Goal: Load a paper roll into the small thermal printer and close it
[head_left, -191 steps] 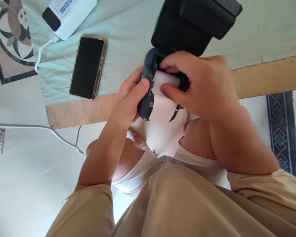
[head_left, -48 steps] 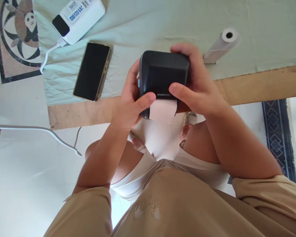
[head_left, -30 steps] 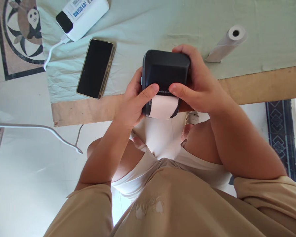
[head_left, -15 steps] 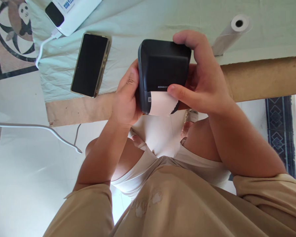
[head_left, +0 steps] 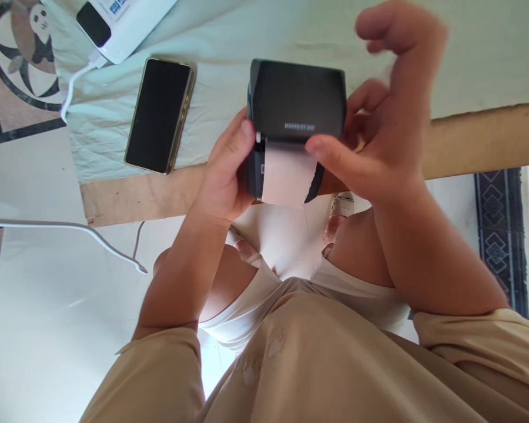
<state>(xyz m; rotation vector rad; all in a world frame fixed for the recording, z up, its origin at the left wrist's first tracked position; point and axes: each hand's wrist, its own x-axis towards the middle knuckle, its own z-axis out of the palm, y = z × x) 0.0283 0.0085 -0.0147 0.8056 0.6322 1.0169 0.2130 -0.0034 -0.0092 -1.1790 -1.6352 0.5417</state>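
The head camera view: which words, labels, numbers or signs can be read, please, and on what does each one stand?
"NIIMBOT", slightly blurred, on the black printer; the tiny text after it is unreadable.
Small square mark on the printer's front: too small to read.
Blue print on the white device: cut off and blurred, unreadable.
Raised lettering on the shirt: too faint to read.

Black square plastic lid (head_left: 297, 94) on the dark boxy handheld printer (head_left: 256, 176): was shut, now front edge lifted, gap showing above the pale paper strip (head_left: 288, 175). Bare right hand (head_left: 392, 138): index finger off the lid's far corner, raised clear. Hand now blocks view of the upright white paper roll.
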